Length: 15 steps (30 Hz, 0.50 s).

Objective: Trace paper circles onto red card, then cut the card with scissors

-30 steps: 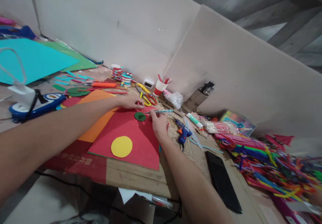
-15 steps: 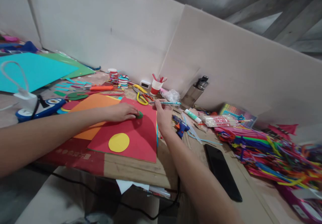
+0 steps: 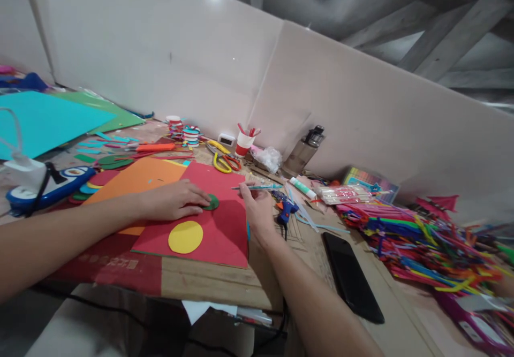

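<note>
My left hand (image 3: 176,200) is closed with its fingertips and thumb at the left edge of a small green disc (image 3: 212,202), which rests on the upper middle of a red sheet (image 3: 225,234). In my right hand (image 3: 259,210) is a light blue pen (image 3: 267,187), gripped between thumb and fingers, its tip pointing left over the sheet's right edge. A yellow disc (image 3: 185,237) lies on the red sheet below my left hand. An orange sheet (image 3: 132,183) sticks out from underneath on the left.
Scissors (image 3: 231,162) and yellow-handled pliers (image 3: 219,156) lie behind the red sheet. To the right are a blue glue gun (image 3: 286,211), a glue stick (image 3: 302,188), a black phone (image 3: 353,276) and a heap of pipe cleaners (image 3: 409,234). A power strip (image 3: 52,185) sits left.
My left hand has brought the green disc slightly left and down on the red sheet. The pen in my right hand now reaches nearer to the disc. The camera view has shifted a little.
</note>
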Available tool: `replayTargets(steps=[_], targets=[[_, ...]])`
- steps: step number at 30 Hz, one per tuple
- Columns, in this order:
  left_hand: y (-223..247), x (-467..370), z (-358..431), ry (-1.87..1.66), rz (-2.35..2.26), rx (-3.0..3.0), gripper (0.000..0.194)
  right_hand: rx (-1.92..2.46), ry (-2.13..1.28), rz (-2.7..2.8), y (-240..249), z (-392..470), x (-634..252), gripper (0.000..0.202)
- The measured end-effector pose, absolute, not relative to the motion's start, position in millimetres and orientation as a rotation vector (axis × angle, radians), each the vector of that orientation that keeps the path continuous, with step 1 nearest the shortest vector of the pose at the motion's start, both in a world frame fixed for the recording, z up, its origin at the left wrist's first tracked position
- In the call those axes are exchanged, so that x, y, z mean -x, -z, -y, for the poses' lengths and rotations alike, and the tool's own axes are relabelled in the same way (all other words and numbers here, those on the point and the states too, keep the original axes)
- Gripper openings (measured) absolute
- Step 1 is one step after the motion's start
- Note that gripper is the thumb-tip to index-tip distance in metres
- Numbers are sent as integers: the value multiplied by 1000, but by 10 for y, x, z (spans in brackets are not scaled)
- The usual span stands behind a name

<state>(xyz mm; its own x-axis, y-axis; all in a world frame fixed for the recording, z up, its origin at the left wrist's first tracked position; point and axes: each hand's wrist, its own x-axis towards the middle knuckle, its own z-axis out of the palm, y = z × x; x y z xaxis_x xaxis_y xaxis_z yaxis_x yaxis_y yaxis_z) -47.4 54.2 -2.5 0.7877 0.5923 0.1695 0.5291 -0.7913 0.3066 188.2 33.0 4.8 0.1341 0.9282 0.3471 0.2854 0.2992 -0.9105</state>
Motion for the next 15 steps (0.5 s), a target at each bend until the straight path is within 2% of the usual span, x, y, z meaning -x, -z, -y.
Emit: replayTargets(steps=[15], targets=[[39, 530, -557, -416, -757, -2803, 31, 1283, -662, 1404, 128, -423, -1945, 26]])
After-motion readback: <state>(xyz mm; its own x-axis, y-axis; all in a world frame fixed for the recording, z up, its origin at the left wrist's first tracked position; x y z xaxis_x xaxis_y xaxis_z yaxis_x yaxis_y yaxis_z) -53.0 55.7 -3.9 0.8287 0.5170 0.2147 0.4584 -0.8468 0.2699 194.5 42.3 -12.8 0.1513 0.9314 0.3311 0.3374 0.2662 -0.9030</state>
